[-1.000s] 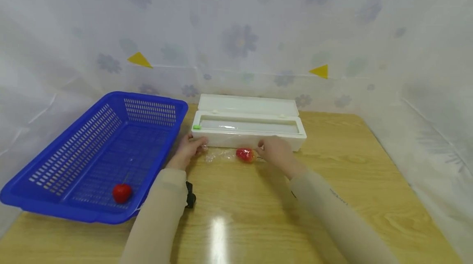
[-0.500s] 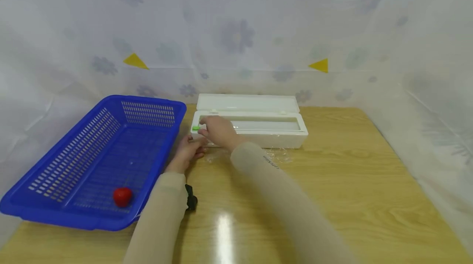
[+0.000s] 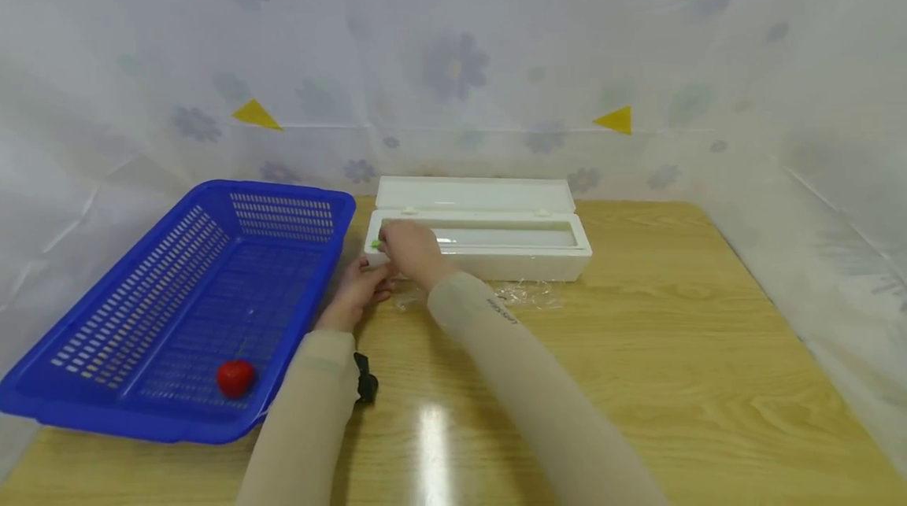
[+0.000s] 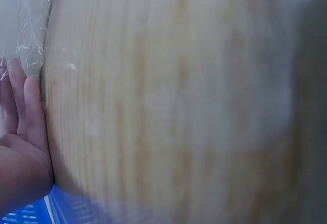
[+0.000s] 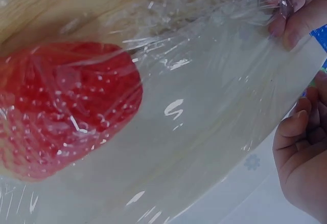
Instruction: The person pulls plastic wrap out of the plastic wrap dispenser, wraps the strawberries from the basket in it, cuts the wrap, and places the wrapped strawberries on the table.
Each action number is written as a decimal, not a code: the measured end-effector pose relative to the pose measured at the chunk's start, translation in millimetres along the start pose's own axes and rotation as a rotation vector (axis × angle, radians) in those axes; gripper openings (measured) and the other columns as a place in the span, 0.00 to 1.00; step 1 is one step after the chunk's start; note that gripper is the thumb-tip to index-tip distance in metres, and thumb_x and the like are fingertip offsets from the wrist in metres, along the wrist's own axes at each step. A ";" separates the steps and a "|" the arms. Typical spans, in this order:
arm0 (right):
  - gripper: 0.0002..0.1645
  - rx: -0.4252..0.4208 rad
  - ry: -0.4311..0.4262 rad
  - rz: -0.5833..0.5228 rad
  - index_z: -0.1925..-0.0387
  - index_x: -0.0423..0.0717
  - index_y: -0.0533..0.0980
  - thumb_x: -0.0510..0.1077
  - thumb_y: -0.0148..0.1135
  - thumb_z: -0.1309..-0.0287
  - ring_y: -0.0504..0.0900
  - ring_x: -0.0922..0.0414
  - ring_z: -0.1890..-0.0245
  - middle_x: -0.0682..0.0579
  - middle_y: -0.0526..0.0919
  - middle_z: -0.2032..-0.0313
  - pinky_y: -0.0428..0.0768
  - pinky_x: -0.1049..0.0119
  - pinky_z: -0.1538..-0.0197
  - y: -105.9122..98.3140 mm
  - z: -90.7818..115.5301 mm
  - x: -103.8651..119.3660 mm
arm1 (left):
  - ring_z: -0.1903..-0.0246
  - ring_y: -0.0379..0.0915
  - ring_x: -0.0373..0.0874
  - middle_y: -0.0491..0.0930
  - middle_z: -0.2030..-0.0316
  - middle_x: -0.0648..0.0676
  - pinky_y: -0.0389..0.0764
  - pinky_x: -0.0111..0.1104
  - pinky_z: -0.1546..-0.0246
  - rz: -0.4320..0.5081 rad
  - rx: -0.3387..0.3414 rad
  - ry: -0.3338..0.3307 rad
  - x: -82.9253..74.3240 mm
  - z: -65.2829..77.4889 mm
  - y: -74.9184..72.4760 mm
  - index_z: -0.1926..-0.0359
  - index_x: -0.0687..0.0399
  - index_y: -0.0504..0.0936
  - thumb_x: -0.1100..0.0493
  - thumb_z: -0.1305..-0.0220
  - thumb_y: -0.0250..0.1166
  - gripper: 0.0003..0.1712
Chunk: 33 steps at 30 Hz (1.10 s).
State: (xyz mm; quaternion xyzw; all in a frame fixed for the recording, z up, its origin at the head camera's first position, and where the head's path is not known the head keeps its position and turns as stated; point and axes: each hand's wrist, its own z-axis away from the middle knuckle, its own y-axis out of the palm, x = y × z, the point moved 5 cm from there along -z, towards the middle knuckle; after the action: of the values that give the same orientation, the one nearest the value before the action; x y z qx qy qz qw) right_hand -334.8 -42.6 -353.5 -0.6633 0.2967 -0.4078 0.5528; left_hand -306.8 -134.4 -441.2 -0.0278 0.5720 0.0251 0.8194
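Observation:
A white cling film dispenser (image 3: 517, 266) stands at the back of the table with its lid up. My right hand (image 3: 411, 248), fingers curled, holds the small green slide cutter (image 3: 375, 244) at the dispenser's left end. Close below, my left hand (image 3: 354, 295) pinches the clear cling film (image 5: 204, 101) by the dispenser's front left corner. Film drapes down the front and lies crumpled on the table. Beneath it a red strawberry (image 5: 76, 101) shows large in the right wrist view; in the head view my right forearm hides it.
A blue plastic basket (image 3: 163, 431) stands to the left, close beside my left arm, with a red round fruit (image 3: 235, 378) inside. Behind the wooden table (image 3: 638, 349) hangs a flowered sheet (image 3: 453, 65) with yellow triangles.
My right hand has left the strawberry and moved left to the dispenser's left end, where it now holds the green cutter. The left hand stays at the front left corner.

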 end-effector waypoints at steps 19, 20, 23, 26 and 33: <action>0.11 0.008 0.018 -0.048 0.59 0.49 0.78 0.48 0.53 0.35 0.81 0.56 0.59 0.53 0.83 0.61 0.79 0.63 0.56 3.0 1.1 -5.3 | 0.77 0.75 0.31 0.76 0.72 0.46 0.78 0.23 0.72 -0.019 -0.014 -0.011 0.4 -1.3 -0.5 0.40 0.66 0.58 0.59 0.36 0.58 0.28; 0.10 0.008 0.016 -0.051 0.59 0.49 0.78 0.48 0.53 0.35 0.81 0.56 0.59 0.53 0.83 0.61 0.79 0.63 0.56 3.0 1.3 -5.4 | 0.77 0.75 0.31 0.76 0.72 0.46 0.78 0.23 0.71 -0.019 -0.012 -0.008 0.2 -1.5 -0.6 0.40 0.66 0.58 0.59 0.35 0.58 0.28; 0.10 0.010 0.013 -0.064 0.59 0.47 0.78 0.47 0.53 0.35 0.81 0.56 0.59 0.52 0.83 0.61 0.79 0.63 0.55 2.7 1.6 -6.2 | 0.77 0.75 0.30 0.76 0.71 0.45 0.78 0.23 0.71 -0.020 -0.011 -0.001 -0.2 -1.4 -0.9 0.39 0.66 0.58 0.59 0.35 0.58 0.29; 0.11 0.017 0.009 -0.069 0.58 0.46 0.78 0.46 0.53 0.35 0.80 0.55 0.58 0.51 0.83 0.60 0.78 0.63 0.53 3.2 2.2 -7.2 | 0.76 0.75 0.30 0.77 0.71 0.45 0.78 0.23 0.71 -0.021 -0.007 0.003 -0.2 -1.1 -0.8 0.38 0.66 0.58 0.59 0.35 0.58 0.29; 0.11 0.019 0.004 -0.035 0.58 0.46 0.78 0.47 0.53 0.35 0.81 0.55 0.57 0.52 0.83 0.58 0.79 0.62 0.54 3.5 3.3 -8.7 | 0.76 0.76 0.31 0.78 0.70 0.46 0.78 0.24 0.71 -0.025 -0.006 0.000 1.5 -2.5 -1.0 0.39 0.66 0.59 0.58 0.35 0.58 0.29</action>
State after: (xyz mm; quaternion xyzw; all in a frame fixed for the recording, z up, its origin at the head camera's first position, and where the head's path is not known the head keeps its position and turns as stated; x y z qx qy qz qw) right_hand -336.1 -34.3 -359.0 -0.6622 0.2823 -0.4217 0.5512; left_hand -308.5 -135.6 -443.5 -0.0376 0.5713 0.0166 0.8197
